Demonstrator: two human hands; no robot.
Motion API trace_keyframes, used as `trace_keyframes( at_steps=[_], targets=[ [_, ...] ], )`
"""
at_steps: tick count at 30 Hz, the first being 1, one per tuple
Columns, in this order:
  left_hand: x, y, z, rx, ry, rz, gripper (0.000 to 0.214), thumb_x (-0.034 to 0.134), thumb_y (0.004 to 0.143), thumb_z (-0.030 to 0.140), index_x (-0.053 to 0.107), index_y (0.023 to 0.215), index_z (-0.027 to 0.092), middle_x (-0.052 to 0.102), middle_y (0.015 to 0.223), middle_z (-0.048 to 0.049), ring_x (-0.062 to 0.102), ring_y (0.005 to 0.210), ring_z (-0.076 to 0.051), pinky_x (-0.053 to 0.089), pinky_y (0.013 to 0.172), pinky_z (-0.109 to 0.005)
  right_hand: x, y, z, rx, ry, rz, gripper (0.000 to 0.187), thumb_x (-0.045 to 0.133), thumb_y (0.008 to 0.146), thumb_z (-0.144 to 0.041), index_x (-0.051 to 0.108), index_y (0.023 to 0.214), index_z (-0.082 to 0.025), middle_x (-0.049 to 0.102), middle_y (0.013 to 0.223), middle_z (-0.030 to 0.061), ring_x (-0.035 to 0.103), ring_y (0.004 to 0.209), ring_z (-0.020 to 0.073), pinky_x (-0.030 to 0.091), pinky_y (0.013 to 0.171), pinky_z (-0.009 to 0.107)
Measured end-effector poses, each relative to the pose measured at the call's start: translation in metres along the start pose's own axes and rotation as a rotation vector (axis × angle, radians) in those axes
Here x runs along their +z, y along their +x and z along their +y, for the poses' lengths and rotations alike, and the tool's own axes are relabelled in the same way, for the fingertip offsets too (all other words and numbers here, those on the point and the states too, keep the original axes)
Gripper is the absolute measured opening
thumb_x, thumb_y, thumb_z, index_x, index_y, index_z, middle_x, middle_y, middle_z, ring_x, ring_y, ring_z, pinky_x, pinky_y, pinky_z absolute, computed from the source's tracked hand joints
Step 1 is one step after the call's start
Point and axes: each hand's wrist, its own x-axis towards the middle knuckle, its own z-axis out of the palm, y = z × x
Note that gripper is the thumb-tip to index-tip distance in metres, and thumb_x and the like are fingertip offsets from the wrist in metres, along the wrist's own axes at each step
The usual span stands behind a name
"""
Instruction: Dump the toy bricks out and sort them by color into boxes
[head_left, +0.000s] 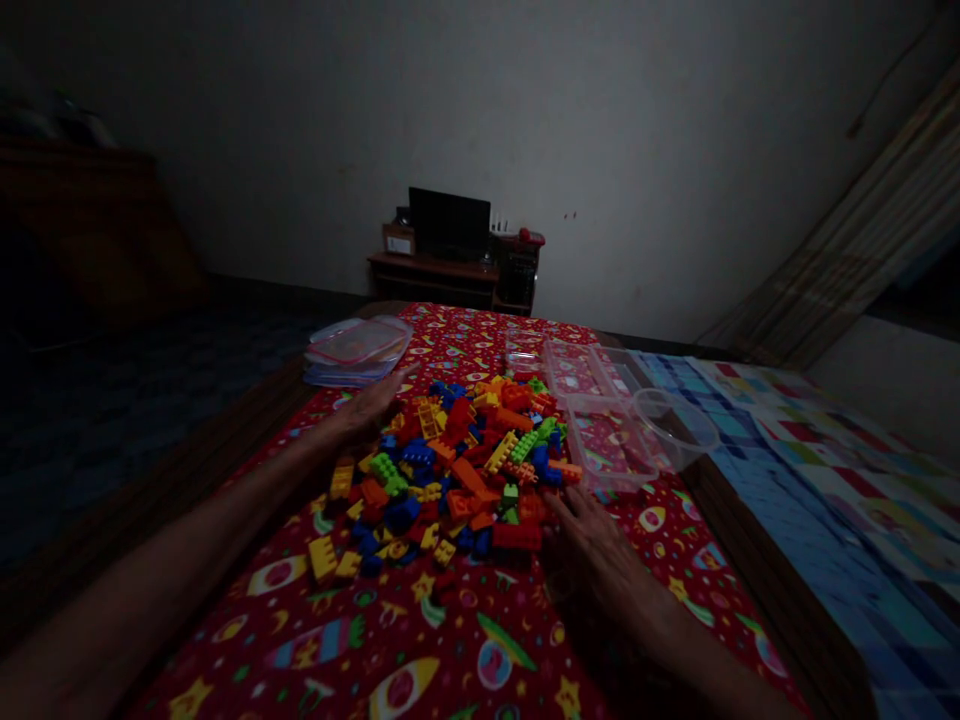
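Toy bricks (469,475) lie heaped on the tabletop (784,585) between left hand (371,407) and right hand (589,530), both open, fingers extended. Printed cloth (300,690) shows through clear plastic bins (619,481); the heap hides its lower bricks.

Before me, a monitor (450,222) stands on a desk (431,267) by the wall (600,120); to my right hangs a curtain (847,245).

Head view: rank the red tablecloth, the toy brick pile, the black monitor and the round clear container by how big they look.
1. Red tablecloth
2. Toy brick pile
Unranked: black monitor and round clear container look alike in size.
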Motion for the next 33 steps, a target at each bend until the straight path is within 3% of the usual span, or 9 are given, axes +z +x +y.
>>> trace_keyframes(
  at_steps=[2, 4, 9, 12, 16, 20, 25, 28, 33],
  targets=[
    [-0.013, -0.030, -0.009, -0.024, 0.044, 0.024, 0.079, 0.004, 0.096, 0.057, 0.026, 0.147, 0.001, 0.031, 0.155, -0.0116, 0.030, 0.141, -0.026, 0.017, 0.116, -0.044, -0.005, 0.000, -0.009, -0.027, -0.003, 0.013, 0.042, 0.039, 0.095, -0.016, 0.048, 0.136, -0.021, 0.063, 0.123, 0.0129, 0.058, 0.118, 0.0237, 0.051, 0.098, 0.041],
    [-0.012, -0.069, -0.022, -0.033, 0.091, 0.014, 0.074, 0.011, 0.096, 0.060, 0.028, 0.149, 0.012, 0.030, 0.156, -0.0077, 0.032, 0.140, -0.026, 0.024, 0.115, -0.044, -0.006, 0.003, -0.024, -0.107, 0.000, 0.041, 0.038, 0.047, 0.094, -0.019, 0.053, 0.131, -0.019, 0.065, 0.120, 0.0147, 0.058, 0.117, 0.0249, 0.051, 0.097, 0.042],
    [0.032, -0.162, -0.043, 0.087, 0.316, 0.007, 0.091, 0.043, 0.078, 0.077, 0.009, 0.153, 0.038, 0.011, 0.162, -0.0023, 0.027, 0.142, -0.036, 0.037, 0.107, -0.050, -0.004, 0.034, -0.061, -0.533, 0.051, -0.125, 0.049, 0.051, 0.093, -0.044, 0.043, 0.140, -0.032, 0.039, 0.149, 0.0142, 0.026, 0.143, 0.0287, 0.032, 0.111, 0.054],
    [0.058, -0.183, -0.029, 0.197, 0.317, 0.077, 0.119, 0.056, 0.057, 0.086, 0.000, 0.152, 0.040, -0.001, 0.163, -0.0033, 0.020, 0.143, -0.043, 0.038, 0.105, -0.055, 0.001, 0.067, -0.065, -0.633, 0.060, -0.201, 0.046, 0.045, 0.095, -0.050, 0.045, 0.137, -0.033, 0.034, 0.152, 0.0127, 0.020, 0.145, 0.0270, 0.025, 0.115, 0.053],
    [0.072, -0.168, 0.010, 0.305, 0.335, 0.105, 0.113, 0.067, 0.063, 0.073, 0.004, 0.152, 0.043, -0.010, 0.162, -0.0040, 0.009, 0.144, -0.046, 0.033, 0.106, -0.061, 0.019, 0.108, -0.054, -0.658, -0.023, -0.141, 0.035, 0.045, 0.097, -0.031, 0.047, 0.132, -0.029, 0.036, 0.151, 0.0129, 0.023, 0.144, 0.0254, 0.020, 0.116, 0.056],
    [0.075, -0.129, 0.036, 0.343, 0.339, 0.109, 0.097, 0.068, 0.075, 0.056, 0.008, 0.151, 0.046, -0.012, 0.162, -0.0021, 0.010, 0.143, -0.044, 0.030, 0.108, -0.061, 0.035, 0.132, -0.041, -0.538, -0.072, -0.069, 0.036, 0.048, 0.096, -0.033, 0.047, 0.131, -0.025, 0.036, 0.150, 0.0147, 0.024, 0.144, 0.0269, 0.020, 0.115, 0.058],
    [0.077, -0.073, 0.040, 0.366, 0.353, 0.188, 0.086, 0.065, 0.082, 0.047, 0.015, 0.152, 0.041, -0.001, 0.162, -0.0067, 0.012, 0.144, -0.041, 0.020, 0.112, -0.063, 0.042, 0.150, -0.030, -0.376, -0.035, 0.014, 0.031, 0.048, 0.095, -0.031, 0.052, 0.125, -0.020, 0.042, 0.145, 0.0156, 0.025, 0.143, 0.0272, 0.022, 0.115, 0.055],
    [0.074, -0.045, 0.043, 0.310, 0.378, 0.130, 0.088, 0.067, 0.079, 0.049, 0.020, 0.152, 0.038, 0.008, 0.162, -0.0103, 0.013, 0.144, -0.042, 0.016, 0.110, -0.065, 0.039, 0.157, -0.022, -0.314, 0.024, 0.056, 0.030, 0.050, 0.094, -0.033, 0.058, 0.120, -0.020, 0.044, 0.142, 0.0160, 0.028, 0.141, 0.0278, 0.023, 0.114, 0.056],
    [0.055, -0.029, 0.044, 0.209, 0.407, 0.091, 0.096, 0.063, 0.074, 0.065, 0.016, 0.153, 0.034, 0.011, 0.161, -0.0144, 0.016, 0.143, -0.044, 0.010, 0.105, -0.073, 0.028, 0.153, -0.002, -0.268, 0.140, 0.119, 0.034, 0.052, 0.092, -0.031, 0.059, 0.124, -0.022, 0.048, 0.141, 0.0145, 0.034, 0.138, 0.0258, 0.029, 0.113, 0.053]
  ],
)
